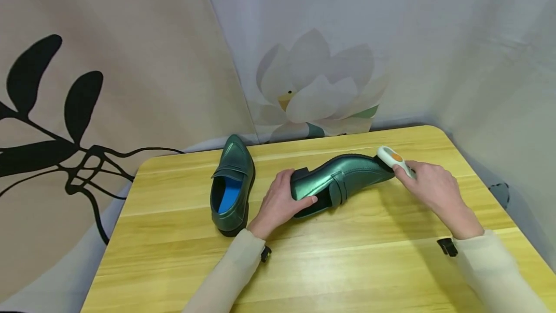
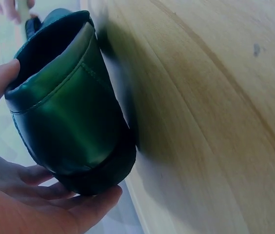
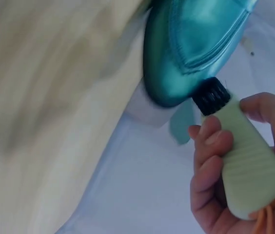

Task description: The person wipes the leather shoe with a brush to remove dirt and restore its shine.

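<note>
A metallic green loafer (image 1: 358,173) lies tipped on its side over the table, toe to the right. My left hand (image 1: 282,202) grips its heel end, thumb at the opening's edge and fingers around the sole side; the left wrist view shows the loafer's heel (image 2: 79,117) close up. My right hand (image 1: 434,190) holds a small shoe brush (image 1: 396,161) by its pale handle, which has an orange patch. In the right wrist view the brush's dark bristles (image 3: 211,96) meet the loafer's toe, and an orange cord (image 3: 264,219) hangs from the handle.
A matching green loafer (image 1: 232,185) with a blue insole stands upright left of my left hand, toe toward the back. Both are on a light wooden table (image 1: 347,264). A printed curtain (image 1: 173,52) hangs behind the table's back edge.
</note>
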The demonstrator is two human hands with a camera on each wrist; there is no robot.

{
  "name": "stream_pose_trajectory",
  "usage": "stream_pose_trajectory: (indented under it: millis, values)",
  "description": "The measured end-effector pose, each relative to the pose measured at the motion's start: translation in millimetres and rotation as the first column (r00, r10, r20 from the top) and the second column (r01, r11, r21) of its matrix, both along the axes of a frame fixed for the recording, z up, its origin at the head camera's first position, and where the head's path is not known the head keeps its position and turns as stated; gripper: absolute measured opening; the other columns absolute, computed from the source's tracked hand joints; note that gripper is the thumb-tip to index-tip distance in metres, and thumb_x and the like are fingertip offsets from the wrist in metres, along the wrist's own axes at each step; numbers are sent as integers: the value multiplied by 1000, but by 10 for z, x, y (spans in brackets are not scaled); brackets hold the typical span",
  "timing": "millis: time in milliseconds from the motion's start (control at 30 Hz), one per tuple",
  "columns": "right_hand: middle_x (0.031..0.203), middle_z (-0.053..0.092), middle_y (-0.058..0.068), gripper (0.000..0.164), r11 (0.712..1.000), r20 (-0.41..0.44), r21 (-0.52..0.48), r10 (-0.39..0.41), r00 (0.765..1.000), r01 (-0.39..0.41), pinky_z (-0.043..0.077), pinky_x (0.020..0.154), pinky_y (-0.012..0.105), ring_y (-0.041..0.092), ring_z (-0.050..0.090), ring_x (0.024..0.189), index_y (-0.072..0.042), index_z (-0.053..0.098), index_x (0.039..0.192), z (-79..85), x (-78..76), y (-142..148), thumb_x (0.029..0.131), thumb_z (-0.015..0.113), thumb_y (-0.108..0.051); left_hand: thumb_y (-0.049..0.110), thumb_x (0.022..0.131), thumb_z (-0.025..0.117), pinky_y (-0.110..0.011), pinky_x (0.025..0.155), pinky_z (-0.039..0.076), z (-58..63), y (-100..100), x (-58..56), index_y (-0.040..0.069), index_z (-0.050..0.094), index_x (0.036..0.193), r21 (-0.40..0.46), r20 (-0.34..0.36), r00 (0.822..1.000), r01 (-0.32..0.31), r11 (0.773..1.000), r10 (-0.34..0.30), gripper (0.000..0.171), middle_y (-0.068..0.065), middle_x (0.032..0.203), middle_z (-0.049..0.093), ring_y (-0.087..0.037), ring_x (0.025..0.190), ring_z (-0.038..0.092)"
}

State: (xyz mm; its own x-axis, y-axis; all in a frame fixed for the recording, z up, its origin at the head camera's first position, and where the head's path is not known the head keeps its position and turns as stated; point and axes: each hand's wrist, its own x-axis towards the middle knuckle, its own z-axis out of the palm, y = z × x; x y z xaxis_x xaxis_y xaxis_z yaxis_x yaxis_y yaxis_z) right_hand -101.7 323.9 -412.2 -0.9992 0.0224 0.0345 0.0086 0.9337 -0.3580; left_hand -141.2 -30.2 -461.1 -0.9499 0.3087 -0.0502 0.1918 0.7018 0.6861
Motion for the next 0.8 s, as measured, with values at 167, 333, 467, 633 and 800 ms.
stream_pose_trajectory:
  millis: [167, 333, 467, 633, 800]
  values:
    - [68, 52, 7, 66, 1000, 8, 4, -16, 1000, 16, 32, 45, 36, 23, 45, 56, 3, 65, 133, -31, 3, 67, 106, 44, -54, 56, 85, 80, -53, 108, 43, 1, -11, 3, 5, 39, 157, -2, 0, 1000, -8, 1000, 8, 97, -15, 158, 40, -36, 135, 47]
    - [70, 56, 8, 66, 1000, -15, 15, 22, 1000, -22, 33, 43, 36, 24, 48, 57, 3, 66, 131, 30, -119, -126, 106, 44, -53, 56, 85, 79, -52, 108, 43, -27, -13, 23, 5, 39, 157, 7, -6, 1000, -11, 1000, 11, 96, -16, 157, 41, -36, 134, 48]
    - [69, 57, 7, 60, 999, -49, 22, 51, 997, -50, 34, 42, 36, 24, 49, 55, 0, 69, 125, 93, -224, -343, 106, 46, -52, 56, 85, 79, -52, 108, 44, -43, -8, 26, 5, 39, 157, 9, -15, 1000, -12, 1000, 12, 97, -16, 157, 41, -36, 134, 48]
    - [68, 59, 7, 49, 994, -111, 49, 107, 988, -102, 35, 42, 36, 24, 49, 53, -2, 73, 115, 140, -337, -623, 105, 51, -45, 55, 86, 79, -51, 107, 44, -36, 2, 17, 5, 39, 156, 12, -28, 999, -18, 1000, 19, 96, -15, 156, 42, -35, 132, 49]
    - [74, 63, 8, 39, 986, -157, 26, 165, 974, -163, 40, 47, 39, 24, 52, 57, -5, 73, 108, 140, -389, -764, 105, 56, -40, 56, 86, 78, -53, 107, 44, -15, -1, 6, 5, 37, 158, 1, -16, 1000, 3, 1000, -3, 97, -15, 159, 39, -36, 135, 47]
